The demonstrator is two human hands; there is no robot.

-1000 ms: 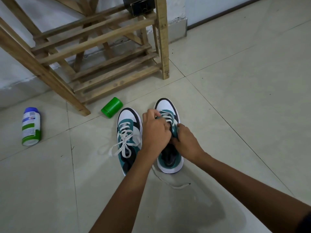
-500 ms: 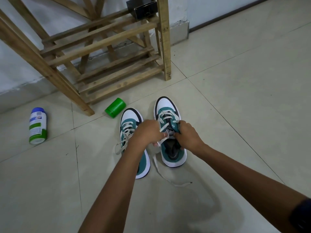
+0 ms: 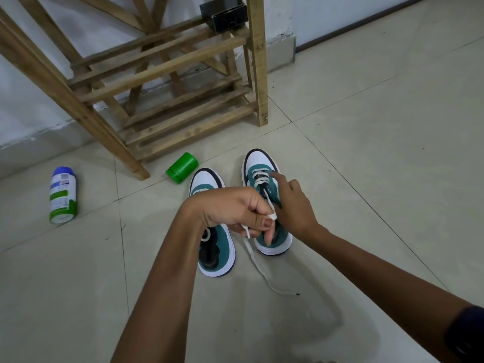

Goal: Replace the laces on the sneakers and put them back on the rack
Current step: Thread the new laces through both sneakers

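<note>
Over the right sneaker (image 3: 264, 179), left hand (image 3: 233, 208) pinches the lace (image 3: 255, 258); right hand (image 3: 293, 203) points, fingers loose.

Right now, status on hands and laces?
Left hand pinching white lace, pulled taut from right sneaker. Right hand steadying it, index finger out. Left sneaker beside. Nothing blocking.

The left hand (image 3: 230, 208) covers the middle of the left sneaker (image 3: 214, 247), so its laces are mostly hidden. The wooden rack (image 3: 162, 74) is cut off at the top. The words on the bottle (image 3: 62, 196) are too small to read.
</note>
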